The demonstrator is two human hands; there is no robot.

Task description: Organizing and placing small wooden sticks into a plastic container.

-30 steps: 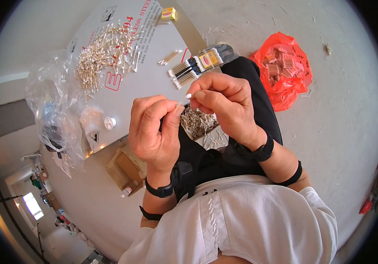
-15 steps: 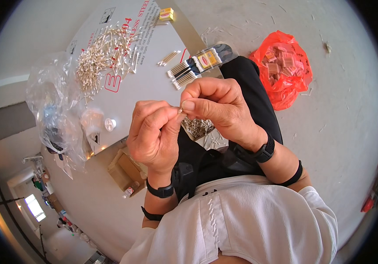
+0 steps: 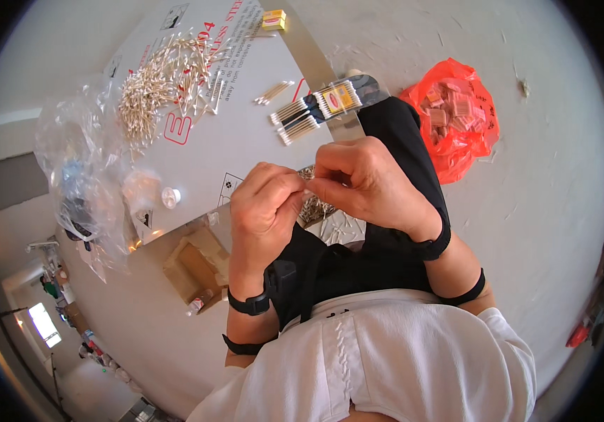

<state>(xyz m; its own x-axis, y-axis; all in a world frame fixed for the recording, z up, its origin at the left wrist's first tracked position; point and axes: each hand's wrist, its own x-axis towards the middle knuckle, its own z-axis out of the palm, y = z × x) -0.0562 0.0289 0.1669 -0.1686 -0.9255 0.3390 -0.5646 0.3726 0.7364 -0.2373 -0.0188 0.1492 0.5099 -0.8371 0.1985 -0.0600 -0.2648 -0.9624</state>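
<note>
Fingers of the left hand [image 3: 263,211] and the right hand [image 3: 365,186] pinch together on a small bunch of cotton swabs [image 3: 309,177], held over the person's lap. More loose swabs [image 3: 316,209] lie just under the hands. Farther out on the white bench [image 3: 245,141] sit a banded swab bundle [image 3: 319,109] and a big swab pile [image 3: 164,81], with a red bag [image 3: 456,119] on the floor.

A red bag [image 3: 456,119] of packets lies right of the labelled swab bundle [image 3: 323,105] and small yellow box [image 3: 274,20].
</note>
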